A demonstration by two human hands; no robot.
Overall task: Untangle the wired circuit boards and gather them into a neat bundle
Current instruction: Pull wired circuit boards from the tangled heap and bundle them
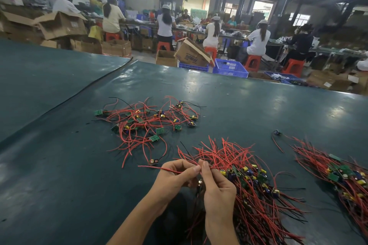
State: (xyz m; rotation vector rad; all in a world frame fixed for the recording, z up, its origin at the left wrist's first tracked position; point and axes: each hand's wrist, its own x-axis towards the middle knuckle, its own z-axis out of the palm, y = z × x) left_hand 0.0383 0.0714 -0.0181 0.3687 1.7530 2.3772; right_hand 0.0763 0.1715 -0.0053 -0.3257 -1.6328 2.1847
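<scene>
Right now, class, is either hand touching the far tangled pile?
No: the left hand and right hand pinch a red wire by the near bundle, apart from the tangled pile.

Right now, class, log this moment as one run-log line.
left hand: pinches red wire | right hand: pinches wires of gathered bundle | tangled pile: apart from hands, on green table | second bundle: at right

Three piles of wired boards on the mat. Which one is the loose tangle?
The far pile, up and left of the other two: boards scattered, wires looping every way. The middle bundle and the right bundle have wires lying roughly parallel.
</scene>
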